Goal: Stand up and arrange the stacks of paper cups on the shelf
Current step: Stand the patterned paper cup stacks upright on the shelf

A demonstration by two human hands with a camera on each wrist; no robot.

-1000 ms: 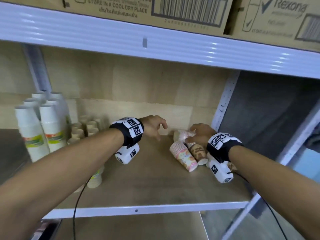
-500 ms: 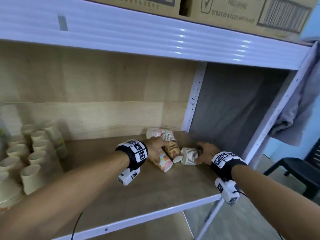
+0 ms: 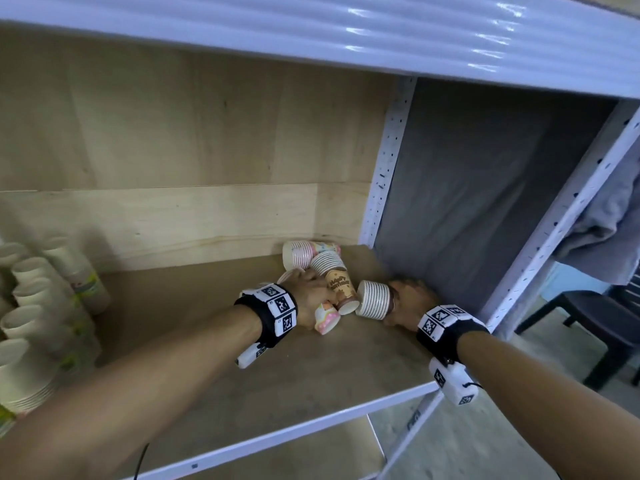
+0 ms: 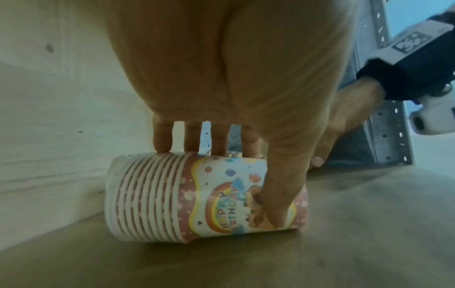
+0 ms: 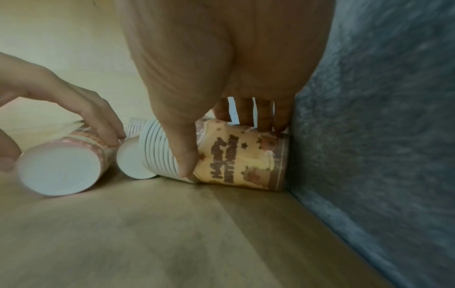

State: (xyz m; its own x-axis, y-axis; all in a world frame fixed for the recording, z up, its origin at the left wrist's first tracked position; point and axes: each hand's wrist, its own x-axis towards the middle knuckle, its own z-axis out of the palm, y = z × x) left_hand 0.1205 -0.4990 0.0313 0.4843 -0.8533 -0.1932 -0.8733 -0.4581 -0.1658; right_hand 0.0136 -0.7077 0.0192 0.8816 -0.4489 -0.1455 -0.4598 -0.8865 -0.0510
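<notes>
A wooden shelf board (image 3: 214, 344) in a white metal rack carries four toppled stacks of party cups in its back right corner, against a grey side panel (image 3: 467, 209). The pink birthday-cup stack (image 4: 206, 196) lies on its side, long axis across the shelf, directly under the left hand (image 3: 310, 296); four fingers hook over its far side and the thumb (image 4: 278, 196) presses the near side, so it is gripped from above. The brown birthday-cup stack (image 5: 221, 157) also lies flat, base against the panel, rims pointing left, and the right hand (image 3: 408, 303) clasps it the same way, thumb on the rims. Each hand is nearest its own stack, both wrists bent downward. Judging by this, tipping each stack upright comes next. Two more stacks (image 3: 311, 256) lie behind, ungripped. Plain white cup stacks (image 3: 31, 306) stand at the far left.
</notes>
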